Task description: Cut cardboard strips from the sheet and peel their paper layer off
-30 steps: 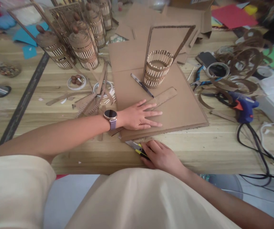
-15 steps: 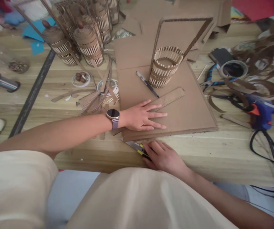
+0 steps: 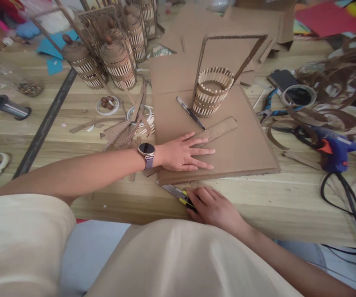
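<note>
My left hand [image 3: 182, 154] lies flat with its fingers spread on a stack of brown cardboard [image 3: 246, 144], holding nothing. Below the cardboard's near edge, my right hand [image 3: 213, 206] is wrapped round a yellow and black utility knife [image 3: 182, 197], whose blade points left toward the cardboard's corner. A flat cardboard strip [image 3: 219, 130] lies just beyond my left fingers. Farther back, a black pen [image 3: 191, 113] rests beside an open round basket [image 3: 210, 97] of sticks and cardboard with a tall square handle.
Several lidded stick lanterns [image 3: 119, 68] stand at the back left, near a tape roll with brown beads [image 3: 107, 105]. To the right are blue pliers [image 3: 269, 107], a blue glue gun [image 3: 335, 148] with a black cable and curled brown strips [image 3: 335, 90].
The view has shifted slightly, so the background sits a little lower, with the right side farther left. Both hands keep nearly the same pose, the right still on the knife.
</note>
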{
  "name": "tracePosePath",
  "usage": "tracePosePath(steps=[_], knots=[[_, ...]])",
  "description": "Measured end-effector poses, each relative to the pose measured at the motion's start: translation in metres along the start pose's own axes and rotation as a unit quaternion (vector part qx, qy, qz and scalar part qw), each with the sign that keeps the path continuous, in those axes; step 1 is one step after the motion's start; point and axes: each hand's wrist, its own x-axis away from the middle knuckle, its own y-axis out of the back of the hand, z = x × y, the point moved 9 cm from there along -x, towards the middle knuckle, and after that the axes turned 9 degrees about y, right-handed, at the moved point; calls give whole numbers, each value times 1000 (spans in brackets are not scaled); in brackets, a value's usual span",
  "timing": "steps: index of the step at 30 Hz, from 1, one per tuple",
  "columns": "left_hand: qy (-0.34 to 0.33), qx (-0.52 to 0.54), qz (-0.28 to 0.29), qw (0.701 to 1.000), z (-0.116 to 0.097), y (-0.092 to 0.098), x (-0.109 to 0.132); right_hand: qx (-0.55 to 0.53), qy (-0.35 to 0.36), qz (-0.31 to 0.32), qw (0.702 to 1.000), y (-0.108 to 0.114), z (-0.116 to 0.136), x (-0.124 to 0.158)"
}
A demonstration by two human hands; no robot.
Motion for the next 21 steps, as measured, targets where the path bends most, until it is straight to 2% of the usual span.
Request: tracePosePath(steps=[9,15,21], knots=[[1,0,5,1000,-1,0,-1,0,7,-15,1000,2,4,-14],[2,6,-5,1000,-1,2,-1,-27,22,6,999,0,-1,-17],[3,-14,10,1000,-2,0,0,-16,36,46,998,-1,-4,-19]])
